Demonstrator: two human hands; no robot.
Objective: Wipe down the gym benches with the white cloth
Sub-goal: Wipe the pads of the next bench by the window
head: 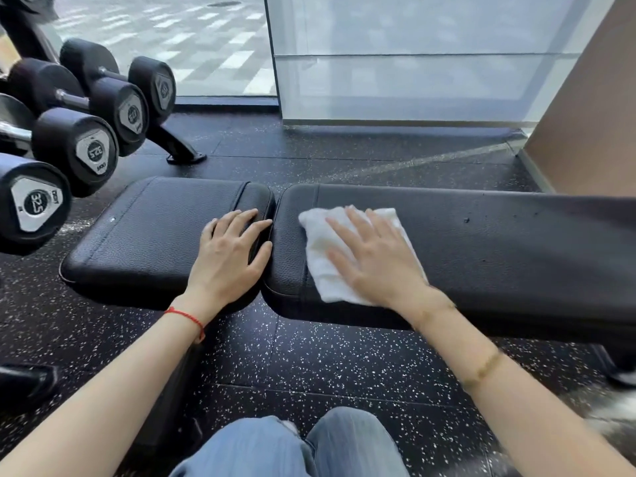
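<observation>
A black padded gym bench lies across the view in two parts: a short seat pad (pixel 144 235) on the left and a long back pad (pixel 499 249) on the right. My left hand (pixel 230 256) rests flat on the seat pad's right end, fingers spread, holding nothing. A folded white cloth (pixel 320 256) lies on the left end of the long pad. My right hand (pixel 375 259) presses flat on top of the cloth with fingers apart. A few dark specks sit on the long pad to the right of the cloth.
A rack of black dumbbells (pixel 79 146) stands at the left, close to the seat pad. Behind the bench are a glass wall (pixel 413 63) and a tan wall (pixel 592 115) at the right. Speckled black rubber floor (pixel 327 366) lies between the bench and my knees.
</observation>
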